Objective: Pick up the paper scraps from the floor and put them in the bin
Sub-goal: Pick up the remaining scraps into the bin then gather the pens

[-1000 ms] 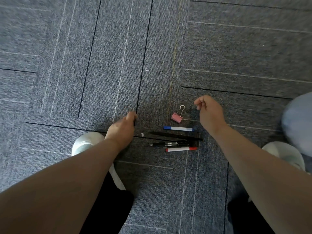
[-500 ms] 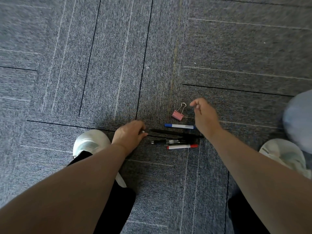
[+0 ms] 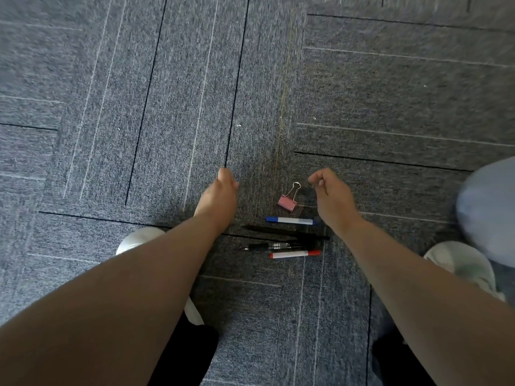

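The left hand (image 3: 220, 196) reaches forward low over the grey carpet-tile floor (image 3: 172, 101), back up, its fingers together and pointing away; whether they hold anything cannot be told. The right hand (image 3: 331, 199) hovers beside a pink metal binder clip (image 3: 287, 201), its fingers (image 3: 316, 181) curled with thumb tip against forefinger tip; anything pinched there is too small to make out.

Open carpet stretches ahead, with tiny white paper scraps (image 3: 238, 125) lying well beyond the hands.

Between the forearms lie a blue-capped white marker (image 3: 289, 220), a slim black pen (image 3: 284, 232), a black-and-silver pen (image 3: 274, 245) and a red-capped white marker (image 3: 294, 254).
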A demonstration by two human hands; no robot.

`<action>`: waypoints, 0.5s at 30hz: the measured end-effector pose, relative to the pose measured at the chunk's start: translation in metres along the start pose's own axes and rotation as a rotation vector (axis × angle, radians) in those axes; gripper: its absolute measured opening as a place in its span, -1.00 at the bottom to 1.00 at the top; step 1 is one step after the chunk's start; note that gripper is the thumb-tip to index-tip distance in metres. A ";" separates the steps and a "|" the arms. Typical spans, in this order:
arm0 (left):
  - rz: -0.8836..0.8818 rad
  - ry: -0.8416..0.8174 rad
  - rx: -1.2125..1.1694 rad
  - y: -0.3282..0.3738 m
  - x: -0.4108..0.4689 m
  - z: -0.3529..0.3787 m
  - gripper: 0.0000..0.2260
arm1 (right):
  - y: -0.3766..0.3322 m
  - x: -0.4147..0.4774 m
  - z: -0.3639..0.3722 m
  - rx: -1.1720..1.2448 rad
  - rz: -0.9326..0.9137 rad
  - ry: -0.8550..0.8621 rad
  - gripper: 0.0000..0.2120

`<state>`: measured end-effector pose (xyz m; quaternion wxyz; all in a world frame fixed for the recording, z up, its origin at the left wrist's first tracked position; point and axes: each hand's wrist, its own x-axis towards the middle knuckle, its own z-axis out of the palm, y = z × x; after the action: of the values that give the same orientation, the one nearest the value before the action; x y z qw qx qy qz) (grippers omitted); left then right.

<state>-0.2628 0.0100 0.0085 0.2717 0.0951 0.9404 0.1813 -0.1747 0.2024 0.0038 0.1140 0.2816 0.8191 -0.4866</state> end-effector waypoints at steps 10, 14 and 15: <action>-0.023 0.004 0.040 0.019 0.045 -0.021 -0.75 | -0.005 0.025 -0.014 -0.071 -0.012 -0.016 -0.82; -0.062 0.071 0.171 0.028 0.071 -0.029 -0.83 | -0.007 0.042 -0.020 -0.137 -0.006 -0.036 -0.82; -0.079 0.080 0.167 0.029 0.078 -0.030 -0.81 | -0.007 0.047 -0.022 -0.147 -0.003 -0.036 -0.82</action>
<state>-0.3418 0.0495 0.0063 0.2318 0.0728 0.9654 0.0948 -0.2155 0.2352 -0.0015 0.1484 0.2624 0.8510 -0.4300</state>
